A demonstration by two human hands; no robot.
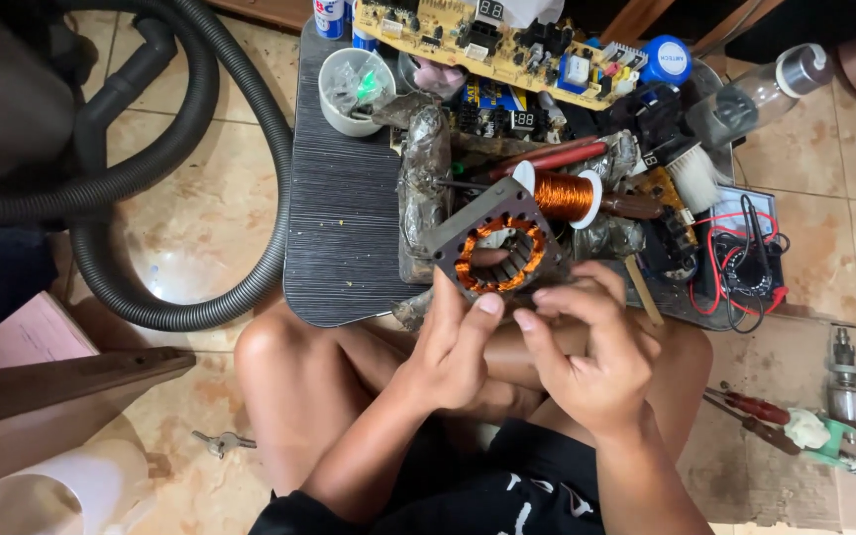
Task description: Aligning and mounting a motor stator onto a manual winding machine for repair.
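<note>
Sitting cross-legged on the tiled floor [200, 213], the person is seen from above with both hands raised over the knees at the near edge of a low dark surface [344, 218]. A square grey stator [495, 248], wound inside with copper coils, is held tilted above that edge. The left hand [453, 352] is placed at the stator's lower left side, its fingers [448, 307] pressed against the frame and the thumb stretched up towards the lower rim. The right hand [591, 347] is held just beside it on the right, the fingers [591, 287] curled over the stator's lower right corner and the thumb tip brought close to the left thumb. Whether the stator is pinched or only propped by the right fingers cannot be told.

Just behind the stator a spool [565, 195] of copper wire is seen lying on its side, touching or nearly touching the frame. Further back a white cup [354, 89], a long circuit board [507, 45] and a clear bottle [760, 94] are crowded on the surface. A meter [745, 253] with red and black leads is set at the right end. A grey vacuum hose [250, 159] is looped on the floor to the left, and keys [222, 442] are lying by the left knee. On cardboard to the right a red-handled tool [755, 408] is laid.
</note>
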